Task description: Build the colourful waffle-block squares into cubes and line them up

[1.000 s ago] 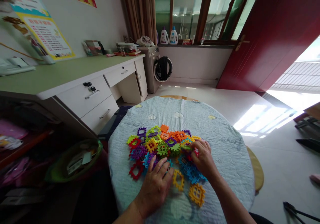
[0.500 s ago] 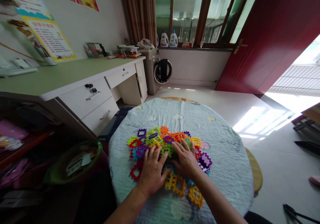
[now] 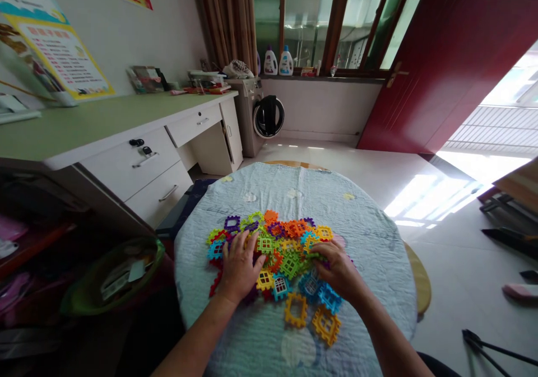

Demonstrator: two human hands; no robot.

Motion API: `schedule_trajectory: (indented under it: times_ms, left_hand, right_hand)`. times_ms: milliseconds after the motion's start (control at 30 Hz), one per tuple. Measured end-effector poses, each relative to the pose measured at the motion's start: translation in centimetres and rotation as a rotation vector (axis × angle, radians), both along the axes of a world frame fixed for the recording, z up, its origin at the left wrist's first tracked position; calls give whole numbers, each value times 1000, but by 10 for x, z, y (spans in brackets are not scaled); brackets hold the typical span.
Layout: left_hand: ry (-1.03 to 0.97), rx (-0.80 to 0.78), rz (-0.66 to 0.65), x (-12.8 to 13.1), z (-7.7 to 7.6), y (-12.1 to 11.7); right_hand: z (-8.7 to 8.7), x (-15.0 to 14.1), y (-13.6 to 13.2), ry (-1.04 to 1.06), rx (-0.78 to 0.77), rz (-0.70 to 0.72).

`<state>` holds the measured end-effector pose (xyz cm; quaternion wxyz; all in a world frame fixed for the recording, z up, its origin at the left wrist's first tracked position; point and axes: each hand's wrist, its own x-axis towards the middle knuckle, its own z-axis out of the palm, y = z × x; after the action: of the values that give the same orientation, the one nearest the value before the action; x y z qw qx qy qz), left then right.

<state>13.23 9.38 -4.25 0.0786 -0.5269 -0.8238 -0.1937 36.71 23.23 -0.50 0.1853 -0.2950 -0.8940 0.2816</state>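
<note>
A pile of colourful plastic interlocking blocks with toothed edges, many shaped like window frames, lies on the cloth-covered round table [image 3: 370, 310]. My left hand [image 3: 239, 268] rests over the pile's left side, fingers spread on the pieces. At the right side, the fingers and thumb of my right hand [image 3: 341, 269] close on a green block [image 3: 316, 255], mostly hidden by them. Between the hands lie a green window block [image 3: 290, 265], a yellow one [image 3: 264, 279] and a blue one [image 3: 281, 286]. Nearer me are a yellow frame [image 3: 296, 310] and a yellow window block [image 3: 326, 325].
A green-topped desk [image 3: 109, 122] with drawers runs along the left wall. Below it stands a green basket [image 3: 90, 304] holding things. A washing machine [image 3: 247, 119] with its door ajar is at the back. Under the table edge, a stool [image 3: 420, 287] shows at right.
My hands have moved apart, left hand leftwards and right hand rightwards, baring the blocks in the middle. My right hand's fingers have gone from spread to pinched. The view has shifted slightly.
</note>
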Motion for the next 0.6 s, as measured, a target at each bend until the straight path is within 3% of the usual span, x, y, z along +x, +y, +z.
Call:
schedule_trajectory:
  times_ms: [167,300,433,600]
  left_hand:
    - [-44,31,-222,17,13,16]
    - [41,-138,-419,42,32,23]
    - [56,-298,-438,59,39,36]
    - [7,-321,-405,60,42,49]
  right_hand:
    - [-19,3,18,71,-24,-311]
    - [-36,10,27,-70,-70,-475]
    - [-42,17,26,-208,-156,-405]
    - [-45,4,11,-179,-121,-244]
